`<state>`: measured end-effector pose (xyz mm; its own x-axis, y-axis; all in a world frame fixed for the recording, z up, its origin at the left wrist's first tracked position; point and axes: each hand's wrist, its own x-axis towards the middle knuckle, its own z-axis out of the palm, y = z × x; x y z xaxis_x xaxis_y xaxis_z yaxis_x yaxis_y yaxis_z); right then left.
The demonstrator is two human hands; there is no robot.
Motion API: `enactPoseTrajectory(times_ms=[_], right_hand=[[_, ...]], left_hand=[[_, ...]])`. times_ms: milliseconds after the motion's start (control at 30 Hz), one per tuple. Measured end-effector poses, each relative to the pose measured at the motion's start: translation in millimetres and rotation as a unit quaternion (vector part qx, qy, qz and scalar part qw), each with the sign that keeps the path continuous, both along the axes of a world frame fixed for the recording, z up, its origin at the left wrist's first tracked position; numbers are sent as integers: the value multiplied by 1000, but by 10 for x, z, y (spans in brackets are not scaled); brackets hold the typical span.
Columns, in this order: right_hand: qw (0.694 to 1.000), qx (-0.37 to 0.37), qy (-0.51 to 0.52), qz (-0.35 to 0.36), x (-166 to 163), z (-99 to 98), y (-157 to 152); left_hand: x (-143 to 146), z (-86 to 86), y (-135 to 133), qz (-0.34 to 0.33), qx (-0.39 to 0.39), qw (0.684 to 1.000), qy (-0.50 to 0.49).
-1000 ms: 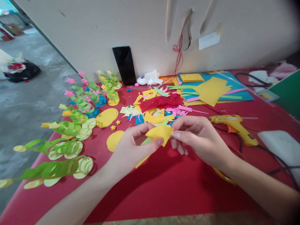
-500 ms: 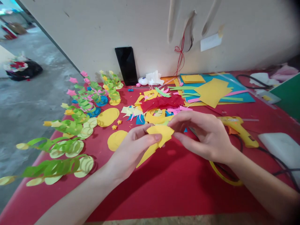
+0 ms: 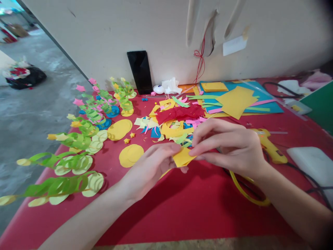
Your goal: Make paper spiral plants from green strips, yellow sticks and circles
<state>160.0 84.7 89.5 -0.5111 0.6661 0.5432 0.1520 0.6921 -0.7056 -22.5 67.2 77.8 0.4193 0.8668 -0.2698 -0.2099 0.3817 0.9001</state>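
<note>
Between my hands is a small folded piece of yellow paper (image 3: pixel 183 157). My left hand (image 3: pixel 153 165) pinches its left side, the thumb lying along the upper edge. Thumb and fingers of my right hand (image 3: pixel 229 147) grip the right corner. Part of a yellow strip shows below my left fingers, mostly hidden by them. Just beyond the hands lies a heap of coloured paper scraps (image 3: pixel 173 130), with crumpled red tissue (image 3: pixel 180 114) on top. Yellow paper circles (image 3: pixel 130 155) rest left of my left hand, close to two tiny yellow stars (image 3: pixel 127 141).
Curled green paper spirals on round bases (image 3: pixel 88 184) line the left edge. A yellow glue gun (image 3: pixel 275 152) and its cable lie behind my right hand, beside a white block (image 3: pixel 312 163). A black phone (image 3: pixel 140 72) leans on the wall. Coloured sheets (image 3: pixel 267 92) lie back right.
The yellow paper is turned and now looks like a smaller folded shape. My right hand has moved in and closed on its right corner; my left thumb has shifted up along it.
</note>
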Motion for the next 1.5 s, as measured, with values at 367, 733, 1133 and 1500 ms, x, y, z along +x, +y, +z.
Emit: enactPoseTrajectory(times_ms=[367,733,1133,1500], right_hand=[[985,-134,-13,-111,-76,77,-76],[988,-76,-42,-131,-98,111,-187],[989,-92,-45,-109,-104,95,-147],[991,-47,-93,-89,-107,40,-131]], left_hand=[[-230,73,36,101,650,671,342],[-180,94,12,112,651,659,360],[-187,97,41,71,643,663,377],[-204,172,57,3,654,585,480]])
